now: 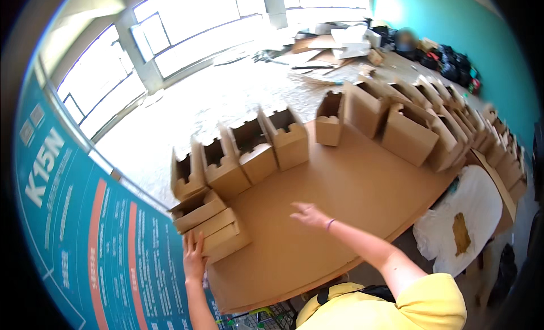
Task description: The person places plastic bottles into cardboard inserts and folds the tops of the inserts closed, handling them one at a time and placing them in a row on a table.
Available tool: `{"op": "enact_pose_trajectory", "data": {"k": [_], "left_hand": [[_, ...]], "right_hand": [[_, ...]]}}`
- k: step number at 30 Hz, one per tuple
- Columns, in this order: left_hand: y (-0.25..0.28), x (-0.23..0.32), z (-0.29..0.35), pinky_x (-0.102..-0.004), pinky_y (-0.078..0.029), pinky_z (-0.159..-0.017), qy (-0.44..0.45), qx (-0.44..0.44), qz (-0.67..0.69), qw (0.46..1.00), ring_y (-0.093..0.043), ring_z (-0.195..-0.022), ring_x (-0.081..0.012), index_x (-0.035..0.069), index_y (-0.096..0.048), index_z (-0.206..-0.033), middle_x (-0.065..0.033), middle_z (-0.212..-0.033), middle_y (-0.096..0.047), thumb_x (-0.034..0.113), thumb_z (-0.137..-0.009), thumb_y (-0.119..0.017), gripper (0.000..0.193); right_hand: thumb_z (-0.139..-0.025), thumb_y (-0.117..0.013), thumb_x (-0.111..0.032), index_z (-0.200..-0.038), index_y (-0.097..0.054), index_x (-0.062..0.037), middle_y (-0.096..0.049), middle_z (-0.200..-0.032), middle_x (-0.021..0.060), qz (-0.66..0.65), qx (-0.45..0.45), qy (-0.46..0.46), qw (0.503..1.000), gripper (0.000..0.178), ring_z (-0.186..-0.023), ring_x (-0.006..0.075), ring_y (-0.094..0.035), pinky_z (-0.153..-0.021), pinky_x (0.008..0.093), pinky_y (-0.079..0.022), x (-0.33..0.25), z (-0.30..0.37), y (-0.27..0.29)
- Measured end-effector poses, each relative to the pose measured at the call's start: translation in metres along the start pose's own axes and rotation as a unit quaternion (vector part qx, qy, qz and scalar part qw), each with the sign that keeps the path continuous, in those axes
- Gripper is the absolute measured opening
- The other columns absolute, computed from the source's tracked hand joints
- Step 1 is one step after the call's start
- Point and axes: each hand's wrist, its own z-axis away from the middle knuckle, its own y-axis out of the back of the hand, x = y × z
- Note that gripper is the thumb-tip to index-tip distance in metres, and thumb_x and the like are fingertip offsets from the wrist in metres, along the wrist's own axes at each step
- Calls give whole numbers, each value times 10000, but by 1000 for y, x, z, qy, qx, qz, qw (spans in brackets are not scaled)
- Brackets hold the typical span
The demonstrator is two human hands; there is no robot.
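Observation:
My left hand [194, 257] rests with fingers spread against the left end of a small brown cardboard box [229, 237] whose top looks folded over. Just behind that box stands a box with an open top [198, 212]. My right hand [310, 215] is over the middle of the cardboard-covered table [340, 199], fingers stretched out and holding nothing. A row of open-topped boxes [260, 164] with notched flaps lines the table's far left edge. A single narrow open box [329, 123] stands at the far edge, beyond my right hand.
Many more open boxes [411, 140] crowd the right side of the table. A teal printed panel [73, 216] rises close at my left. White plastic sheeting [430, 228] covers something at the right. Flattened cardboard and scraps [340, 43] and black bags [453, 66] lie across the room.

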Motion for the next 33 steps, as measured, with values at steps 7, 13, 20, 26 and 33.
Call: {"op": "enact_pose_trajectory", "data": {"k": [7,13,20,26,33], "left_hand": [[-6,46,24,-427,-385,-1107,127,25,-3,992,-227,-1453,-351,209,-316,-1518,-128,-1579,-248,-104,-694,-726,972],[-28,62,75,-441,-454,-1021,227,130,-16,965,-405,-1352,-377,72,-509,-1390,-176,-1487,-401,-38,-748,-701,679],[-60,63,179,-458,-428,-977,268,150,-47,951,-585,-1088,-378,-18,-649,-1158,-243,-1184,-627,284,-959,-581,368],[-82,82,274,-430,-460,-966,393,64,116,910,-598,-1108,-360,13,-675,-1145,-223,-1166,-649,310,-885,-678,395],[-168,53,418,-433,-511,-851,618,23,106,779,-620,-1027,-376,-14,-689,-1062,-208,-1128,-632,65,-698,-716,374]], "right_hand": [[-720,-678,-93,-1241,-526,19,-540,-1283,215,378,490,-23,785,554,-1244,378,-472,-1072,440,-384,141,95,309],[-677,-841,-206,-1274,-530,-47,-586,-1259,151,510,340,-224,758,691,-1217,308,-535,-1082,451,-382,137,162,438],[-719,-817,-242,-906,-708,-56,-674,-1008,167,509,177,-225,812,286,-1040,325,-630,-892,413,-516,160,156,457],[-769,-768,-260,-868,-690,-47,-657,-966,167,525,78,-165,831,248,-944,362,-636,-821,444,-523,147,167,448],[-804,-706,-209,-925,-713,-44,-687,-1058,103,413,-57,-11,909,205,-929,322,-660,-810,417,-540,56,164,324]]}}
